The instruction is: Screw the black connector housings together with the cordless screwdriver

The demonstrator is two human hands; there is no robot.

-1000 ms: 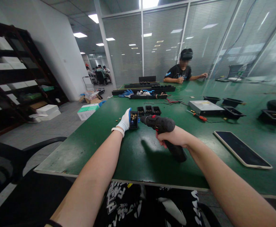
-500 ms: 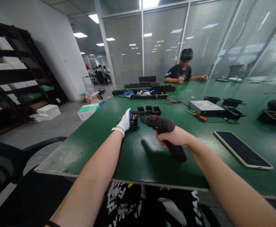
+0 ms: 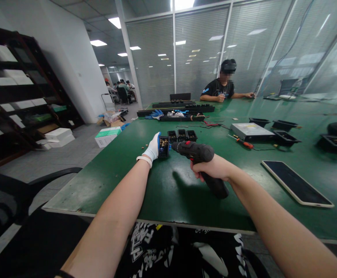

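My left hand (image 3: 154, 146), in a white and blue glove, grips a small black box (image 3: 164, 151) with brass-coloured parts inside. The box is tilted so its open side faces me. My bare right hand (image 3: 213, 166) is wrapped around the handle of a black power drill (image 3: 194, 150). The drill's chuck points left, close to the box's right side; whether its tip touches anything cannot be made out. Just beyond the held box, three black bins (image 3: 181, 135) with small brass pieces stand in a row. A few loose brass bits (image 3: 144, 146) lie left of the glove.
A phone (image 3: 297, 183) lies at the right on the green table (image 3: 105, 189). Farther back are a silver metal case (image 3: 252, 131), a red screwdriver (image 3: 244, 143) and several black trays (image 3: 285, 138). Long black strips (image 3: 180, 110) lie at the far edge. A co-worker (image 3: 224, 83) sits across.
Both my hands, the box and the drill stay practically still. Across the table, the co-worker's outstretched hand has shifted slightly.
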